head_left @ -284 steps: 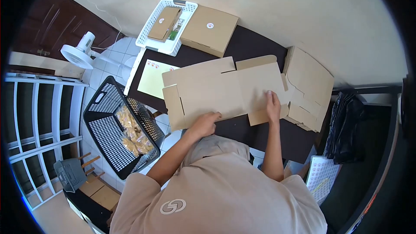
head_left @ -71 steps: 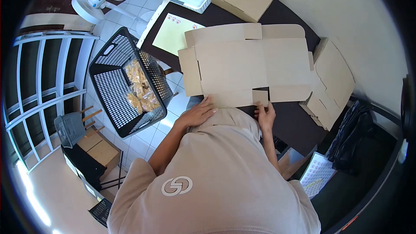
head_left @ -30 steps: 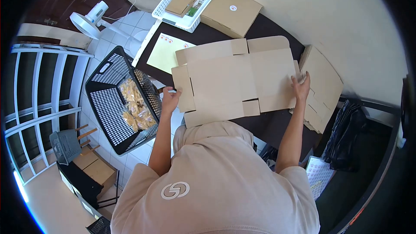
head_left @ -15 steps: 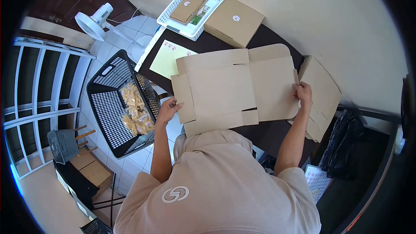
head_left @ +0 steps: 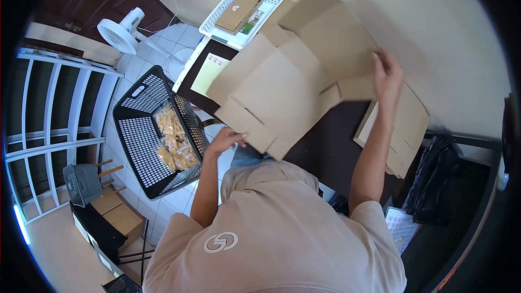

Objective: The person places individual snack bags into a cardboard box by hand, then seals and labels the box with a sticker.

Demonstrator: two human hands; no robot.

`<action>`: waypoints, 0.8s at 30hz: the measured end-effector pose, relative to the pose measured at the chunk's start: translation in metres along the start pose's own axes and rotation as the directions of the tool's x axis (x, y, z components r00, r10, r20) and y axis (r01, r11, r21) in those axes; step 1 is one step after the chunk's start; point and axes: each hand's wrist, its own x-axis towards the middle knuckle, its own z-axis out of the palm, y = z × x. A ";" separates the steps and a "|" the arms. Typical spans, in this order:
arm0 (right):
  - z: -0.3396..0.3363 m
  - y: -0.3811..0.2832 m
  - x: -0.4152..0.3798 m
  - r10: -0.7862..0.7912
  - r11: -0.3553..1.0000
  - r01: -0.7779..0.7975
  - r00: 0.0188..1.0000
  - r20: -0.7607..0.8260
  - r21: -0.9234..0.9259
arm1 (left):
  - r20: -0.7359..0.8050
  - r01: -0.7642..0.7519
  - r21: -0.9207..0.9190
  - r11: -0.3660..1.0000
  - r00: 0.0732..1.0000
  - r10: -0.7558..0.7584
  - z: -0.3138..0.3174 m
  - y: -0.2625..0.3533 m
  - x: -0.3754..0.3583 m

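A partly folded cardboard box blank [head_left: 277, 87] is held over the table [head_left: 331, 146], directly in front of the person. It lies at a slant, its right-hand panel raised and bent upward, with a side flap angled beneath that panel. The right hand [head_left: 389, 75] grasps the raised panel at its outer edge. The left hand [head_left: 225, 141] has its fingers bent at the outer edge of the slotted left end flap; whether they pinch it cannot be told.

The blank partly covers a pale yellow sticker sheet [head_left: 208, 75] and hides much of a larger cardboard box [head_left: 281, 12]. Beside that box, a white basket [head_left: 223, 44] contains a small cardboard box [head_left: 239, 11] with a round sticker. To the right of the blank stands a stack of flattened cardboard [head_left: 410, 130], near the wall. Left of the table, a black crate [head_left: 133, 149] holds clear bags of yellowish pieces [head_left: 175, 146].
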 end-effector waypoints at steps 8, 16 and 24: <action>0.065 -0.031 -0.065 -0.157 0.983 0.091 0.865 0.476 0.160 | 0.409 0.142 -0.005 0.990 0.903 -0.128 0.105 -0.025 0.023; 0.047 0.072 -0.188 0.083 0.994 -0.017 0.772 0.630 -0.110 | 0.380 -0.053 0.213 0.976 0.924 -0.033 0.076 0.025 0.002; 0.014 0.118 -0.246 0.710 0.681 -0.671 0.506 0.490 -0.293 | 0.330 -0.121 0.376 0.919 0.944 -0.011 0.079 0.069 -0.005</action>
